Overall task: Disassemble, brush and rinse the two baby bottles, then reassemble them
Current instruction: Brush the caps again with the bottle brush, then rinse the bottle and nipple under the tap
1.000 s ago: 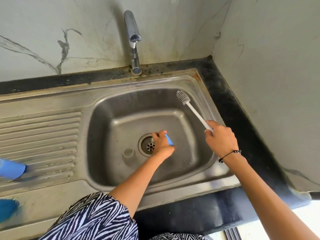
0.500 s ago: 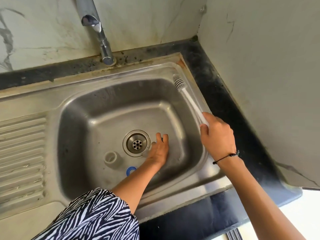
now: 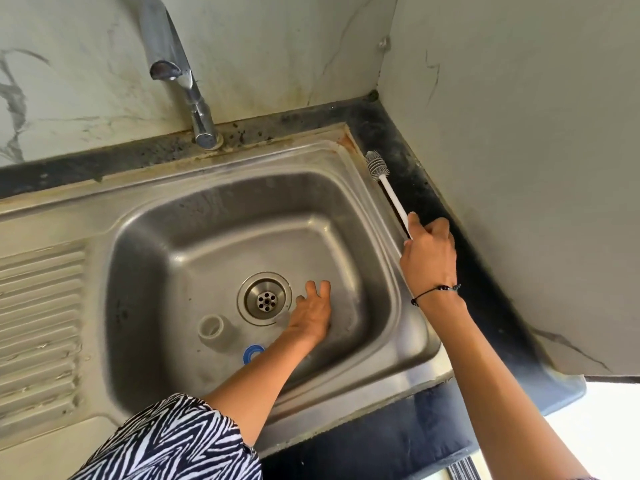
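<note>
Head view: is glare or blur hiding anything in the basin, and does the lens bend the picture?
Head view: soft daylight, only mild sheen on the sink walls, nothing washed out; the blue ring and the clear cap read sharply; something clear beside the left hand is too faint to identify; the bottom right corner is blown out white; wide-angle bending curves the sink edges and the tap.

Steel-grey sink [image 3: 349, 161], blue ring [image 3: 250, 352], white-handled grey brush [image 3: 388, 188], black counter [image 3: 426, 192], black-and-white zebra-striped sleeve [image 3: 173, 441].
</note>
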Tool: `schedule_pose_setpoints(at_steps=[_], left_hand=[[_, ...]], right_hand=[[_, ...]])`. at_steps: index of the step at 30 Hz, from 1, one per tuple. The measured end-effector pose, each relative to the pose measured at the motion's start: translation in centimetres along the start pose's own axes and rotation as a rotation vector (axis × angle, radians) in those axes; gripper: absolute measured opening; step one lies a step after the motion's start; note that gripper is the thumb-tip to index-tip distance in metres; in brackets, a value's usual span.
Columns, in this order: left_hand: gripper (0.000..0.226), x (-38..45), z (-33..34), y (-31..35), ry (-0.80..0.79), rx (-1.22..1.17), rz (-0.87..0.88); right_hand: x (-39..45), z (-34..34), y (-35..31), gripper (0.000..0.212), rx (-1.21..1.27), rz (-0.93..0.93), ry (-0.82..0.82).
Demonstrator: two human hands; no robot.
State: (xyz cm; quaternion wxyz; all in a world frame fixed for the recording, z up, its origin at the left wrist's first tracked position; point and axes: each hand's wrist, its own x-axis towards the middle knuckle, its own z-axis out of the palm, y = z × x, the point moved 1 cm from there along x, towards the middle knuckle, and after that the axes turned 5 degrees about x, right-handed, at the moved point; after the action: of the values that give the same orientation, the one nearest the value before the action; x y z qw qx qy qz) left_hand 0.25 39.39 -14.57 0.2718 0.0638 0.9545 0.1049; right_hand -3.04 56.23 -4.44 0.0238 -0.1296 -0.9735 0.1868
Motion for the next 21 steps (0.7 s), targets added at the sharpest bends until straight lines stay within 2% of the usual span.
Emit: schedule_pose_setpoints(at_steps=[9, 15, 21], left_hand=[[0.046, -0.5, -0.9, -0.5, 0.104, -0.05, -0.027], [0.044, -1.6, -2.7, -1.7, 0.167, -0.074, -0.093], [0.04, -3.3, -4.5, -3.7, 0.321, -0.1, -0.174]], right_hand=[[1.0, -0.3, -0.6, 0.054, -0.197, 0.141, 0.003], [1.0, -1.3, -2.6, 0.063, -0.29, 0.107, -0.031], [0.2, -1.1, -6.0, 0.058, -0.244, -0.076, -0.001]])
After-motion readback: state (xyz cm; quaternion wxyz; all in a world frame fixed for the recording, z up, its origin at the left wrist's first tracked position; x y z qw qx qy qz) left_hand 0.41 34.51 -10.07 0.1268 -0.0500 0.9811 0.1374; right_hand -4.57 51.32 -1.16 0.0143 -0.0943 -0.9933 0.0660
